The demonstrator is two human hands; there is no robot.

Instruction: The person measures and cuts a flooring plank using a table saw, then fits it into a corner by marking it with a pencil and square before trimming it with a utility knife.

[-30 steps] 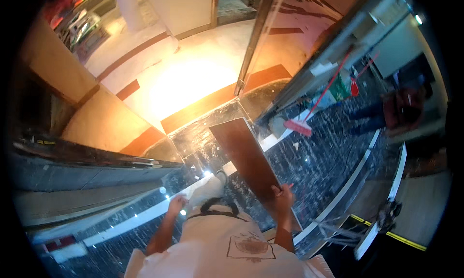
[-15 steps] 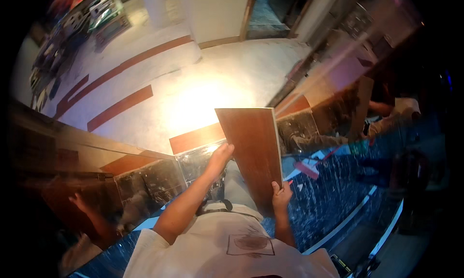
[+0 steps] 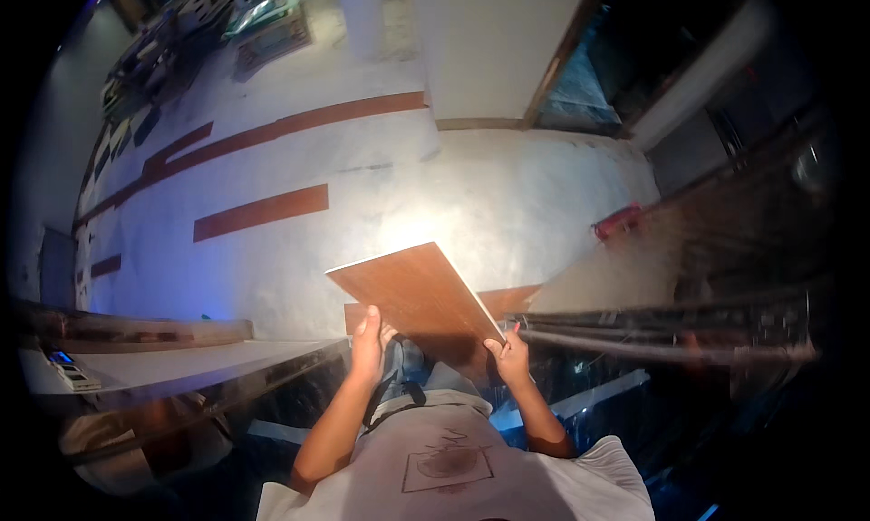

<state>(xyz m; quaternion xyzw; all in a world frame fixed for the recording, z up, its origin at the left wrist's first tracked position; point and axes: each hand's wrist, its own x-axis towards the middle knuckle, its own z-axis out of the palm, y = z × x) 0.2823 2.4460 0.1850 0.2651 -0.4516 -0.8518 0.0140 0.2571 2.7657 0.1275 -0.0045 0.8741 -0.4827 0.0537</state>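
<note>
1. Head view: flat rectangular reddish-brown wooden plank (image 3: pixel 419 299), raised level above the pale grey floor (image 3: pixel 507 204).
2. Left hand (image 3: pixel 370 340) clamped on its near-left edge.
3. Right hand (image 3: pixel 509 356) gripping the near-right corner, steadying the load.

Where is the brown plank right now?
Head view, centre: the brown plank is held in the air between the left hand and right hand, above the grey floor.
</note>
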